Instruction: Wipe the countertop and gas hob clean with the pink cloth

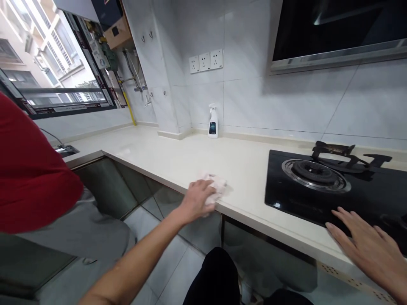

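L hand (197, 199) sits on a small pale cloth (218, 183) at the front edge of the cream counter (165, 159). Its fingers curl down over the cloth & grip it. The cloth is bunched up. It lies left of the black stove (282, 192), near but not touching.

R hand (369, 245) lies flat, palm down, fingers spread wide, on the front part of the stove glass. It holds nothing. The round burner (313, 173) is behind it, w/ a black pan stand (346, 153) lying at the back by the wall.

A white spray bottle (213, 122) stands upright at the back by the tiled wall, well apart from the cloth. 3 wall sockets (206, 62) are above it. Another person in a red top (28, 178) is close on the left, by the window (57, 72).
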